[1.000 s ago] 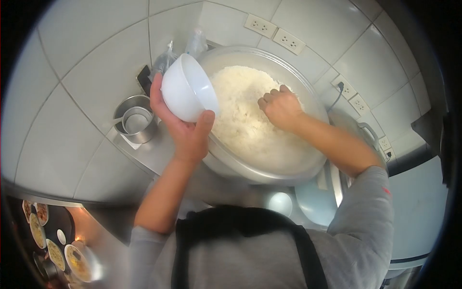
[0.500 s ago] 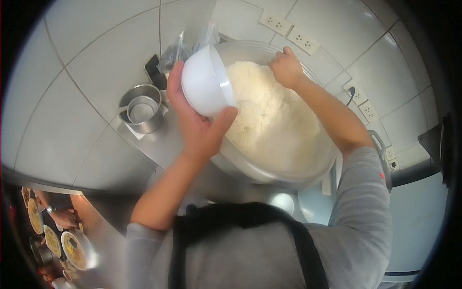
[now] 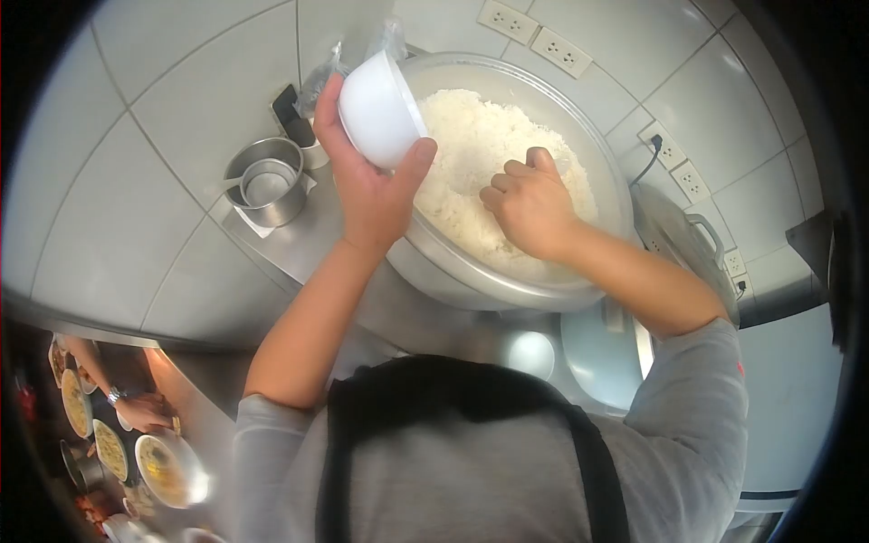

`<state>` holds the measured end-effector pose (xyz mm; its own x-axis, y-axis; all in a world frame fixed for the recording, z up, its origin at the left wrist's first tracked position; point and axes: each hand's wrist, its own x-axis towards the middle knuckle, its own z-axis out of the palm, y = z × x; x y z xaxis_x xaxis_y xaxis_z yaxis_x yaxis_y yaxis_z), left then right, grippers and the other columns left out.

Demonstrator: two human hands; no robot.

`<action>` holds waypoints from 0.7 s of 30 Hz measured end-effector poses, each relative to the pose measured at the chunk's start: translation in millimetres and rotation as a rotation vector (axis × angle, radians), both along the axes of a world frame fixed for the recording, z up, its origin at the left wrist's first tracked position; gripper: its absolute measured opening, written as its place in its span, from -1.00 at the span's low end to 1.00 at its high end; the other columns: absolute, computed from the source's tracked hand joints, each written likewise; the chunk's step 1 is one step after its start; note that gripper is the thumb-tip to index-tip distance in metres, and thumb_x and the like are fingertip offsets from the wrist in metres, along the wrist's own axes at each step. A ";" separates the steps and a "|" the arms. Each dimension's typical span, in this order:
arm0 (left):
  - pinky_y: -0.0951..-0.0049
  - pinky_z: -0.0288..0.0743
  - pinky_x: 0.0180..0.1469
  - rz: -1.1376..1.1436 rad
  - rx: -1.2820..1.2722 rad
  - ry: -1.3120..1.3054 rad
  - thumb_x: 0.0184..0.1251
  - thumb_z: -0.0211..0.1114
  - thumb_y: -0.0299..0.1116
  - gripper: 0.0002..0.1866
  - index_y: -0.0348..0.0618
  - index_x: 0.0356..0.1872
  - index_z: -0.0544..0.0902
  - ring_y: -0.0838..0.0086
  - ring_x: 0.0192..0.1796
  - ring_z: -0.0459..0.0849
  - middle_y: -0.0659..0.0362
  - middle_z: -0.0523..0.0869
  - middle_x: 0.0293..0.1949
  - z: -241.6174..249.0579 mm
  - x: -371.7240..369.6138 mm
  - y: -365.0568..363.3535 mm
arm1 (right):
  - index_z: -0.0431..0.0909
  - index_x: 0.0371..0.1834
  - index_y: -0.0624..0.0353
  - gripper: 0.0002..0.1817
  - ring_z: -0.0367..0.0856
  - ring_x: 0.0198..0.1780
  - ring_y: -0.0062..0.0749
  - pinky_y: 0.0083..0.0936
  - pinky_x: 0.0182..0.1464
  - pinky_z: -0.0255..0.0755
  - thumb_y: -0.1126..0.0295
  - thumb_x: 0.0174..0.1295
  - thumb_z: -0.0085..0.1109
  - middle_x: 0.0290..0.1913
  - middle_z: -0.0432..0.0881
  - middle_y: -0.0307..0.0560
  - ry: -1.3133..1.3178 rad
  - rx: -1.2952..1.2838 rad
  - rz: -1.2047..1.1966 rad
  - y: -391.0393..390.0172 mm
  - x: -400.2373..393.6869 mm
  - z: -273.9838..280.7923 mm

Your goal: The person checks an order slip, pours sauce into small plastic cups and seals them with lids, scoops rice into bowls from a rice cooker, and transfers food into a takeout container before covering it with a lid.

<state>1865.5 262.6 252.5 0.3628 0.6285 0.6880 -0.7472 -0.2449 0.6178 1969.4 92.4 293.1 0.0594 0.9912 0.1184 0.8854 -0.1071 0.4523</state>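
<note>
My left hand (image 3: 376, 204) is wrapped round a white bowl (image 3: 380, 110), tilted with its rim towards the rice, thumb at the rim. Beside it stands a large metal pot (image 3: 618, 185) holding a heap of white cooked rice (image 3: 484, 118). Over the rice, my right hand (image 3: 534, 204) is closed in a fist. A faint, pale, see-through shape lies by its fingers, too blurred to name.
A small metal pot (image 3: 288, 204) with a cup inside stands left, near a dark phone-like object (image 3: 290, 109). Wall sockets (image 3: 561, 52) line the tiles. A lid (image 3: 674, 235) leans right. At lower left another person's hand (image 3: 145, 412) is near filled bowls (image 3: 167, 471).
My right hand has moved from the pot's far rim down towards me over the rice. My left hand still holds the bowl, slightly higher in view. The other person's hand has shifted right.
</note>
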 end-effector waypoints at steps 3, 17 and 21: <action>0.29 0.30 0.21 0.040 0.019 0.026 0.01 0.41 -0.35 -0.05 -0.17 0.36 -0.05 0.29 0.21 0.30 0.01 0.20 0.20 0.5 0.2 -2.2 | 0.54 -0.59 0.00 -0.93 0.43 -0.38 -0.44 -0.33 -0.12 0.14 0.38 -0.04 0.22 -0.60 0.47 -0.30 0.091 0.068 -0.017 -8.5 -6.8 4.4; 0.25 0.28 0.23 -0.078 -0.116 0.304 0.14 0.33 -0.15 -0.16 -0.12 0.35 0.04 0.28 0.23 0.34 0.01 0.30 0.21 22.9 2.1 7.3 | 0.62 -0.31 0.21 -0.77 0.53 -0.36 -0.54 -0.52 -0.29 0.45 0.56 0.06 -0.05 -0.46 0.60 -0.20 1.295 -0.087 -0.486 -27.5 75.0 4.5; 0.10 0.27 0.25 -0.500 -0.317 0.532 0.25 0.18 0.07 -0.25 -0.01 0.35 0.10 0.23 0.28 0.33 0.08 0.33 0.25 48.3 18.7 8.2 | 0.59 -0.22 0.25 -0.76 0.51 -0.32 -0.60 -0.53 -0.24 0.43 0.58 0.09 -0.05 -0.41 0.59 -0.28 1.128 0.060 -0.337 -25.3 123.6 69.0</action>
